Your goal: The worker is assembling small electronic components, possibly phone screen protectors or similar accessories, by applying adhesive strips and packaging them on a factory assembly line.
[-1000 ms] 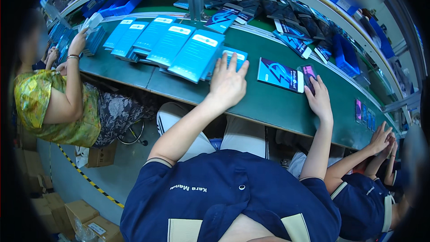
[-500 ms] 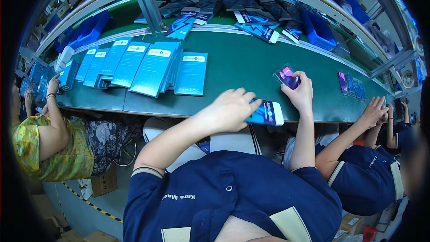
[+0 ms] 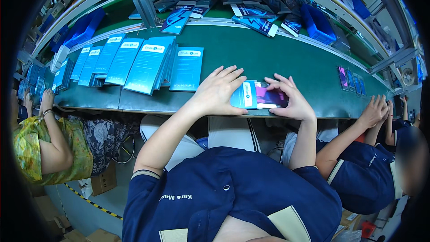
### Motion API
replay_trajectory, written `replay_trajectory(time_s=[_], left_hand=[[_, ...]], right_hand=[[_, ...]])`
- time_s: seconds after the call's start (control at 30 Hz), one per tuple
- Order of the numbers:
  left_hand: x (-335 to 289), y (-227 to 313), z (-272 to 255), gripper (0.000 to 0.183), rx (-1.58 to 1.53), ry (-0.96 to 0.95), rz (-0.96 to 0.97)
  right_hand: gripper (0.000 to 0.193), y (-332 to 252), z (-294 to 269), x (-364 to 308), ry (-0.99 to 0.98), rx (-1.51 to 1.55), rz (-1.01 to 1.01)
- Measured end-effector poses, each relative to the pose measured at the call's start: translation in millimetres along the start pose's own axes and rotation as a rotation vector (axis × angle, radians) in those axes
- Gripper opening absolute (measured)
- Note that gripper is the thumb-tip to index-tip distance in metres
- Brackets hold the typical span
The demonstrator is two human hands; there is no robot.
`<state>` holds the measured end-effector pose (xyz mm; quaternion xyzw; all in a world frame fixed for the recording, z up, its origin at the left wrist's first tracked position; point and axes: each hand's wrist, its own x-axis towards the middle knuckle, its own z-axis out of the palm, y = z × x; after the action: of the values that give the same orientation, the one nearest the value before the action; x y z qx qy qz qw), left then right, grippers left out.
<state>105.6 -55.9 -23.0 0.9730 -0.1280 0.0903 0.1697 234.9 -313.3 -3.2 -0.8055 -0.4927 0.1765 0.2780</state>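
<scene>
My left hand (image 3: 218,91) grips the left end of a flat blue and white package (image 3: 247,94) at the near edge of the green belt (image 3: 295,69). A dark card with a purple picture (image 3: 270,99) sticks out of the package's right end, and my right hand (image 3: 288,97) holds it there with fingers spread. Both hands meet over the package in front of my chest. To the left lies a fanned row of light blue packages (image 3: 145,62), just beyond my left hand.
A person in yellow-green (image 3: 42,145) sits at my left with hands on the belt. A person in dark blue (image 3: 371,161) works at my right near several purple cards (image 3: 351,79). Dark pouches (image 3: 233,0) and blue bins (image 3: 316,20) fill the far shelf.
My left hand drew back from the blue stack with one package. My right hand brought the purple card left, and both now meet at the near edge.
</scene>
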Motion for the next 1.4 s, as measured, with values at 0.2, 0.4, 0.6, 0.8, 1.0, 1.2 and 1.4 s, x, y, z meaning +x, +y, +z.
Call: replay_trajectory(time_s=[0.2, 0.4, 0.6, 0.8, 1.0, 1.2, 1.4], left_hand=[[9, 8, -8, 0.087, -0.046, 0.090, 0.075], [16, 32, -16, 0.094, -0.463, 0.691, -0.093], [18, 35, 3, 0.044, -1.053, 0.906, 0.009], [23, 44, -13, 0.020, -1.394, 0.965, -0.011], [28, 46, -10, 0.017, -1.240, 0.986, -0.133], [26, 23, 7, 0.022, -0.627, 1.109, 0.045], [6, 32, 11, 0.102, -0.068, 0.614, -0.113]], right_hand=[[0.069, -47, 60, 28, 0.183, 0.348, -0.318], [0.040, -75, 31, 32, 0.463, 1.381, -0.180], [0.020, -93, 53, 65, 0.708, 1.081, -0.378], [0.023, -81, 68, 75, 0.865, 0.702, -0.468], [0.028, -91, 73, 78, 0.954, 1.108, -0.375], [0.030, -67, 78, 87, 0.921, 0.773, -0.560], [0.043, -52, 80, 93, 0.835, 0.730, -0.349]])
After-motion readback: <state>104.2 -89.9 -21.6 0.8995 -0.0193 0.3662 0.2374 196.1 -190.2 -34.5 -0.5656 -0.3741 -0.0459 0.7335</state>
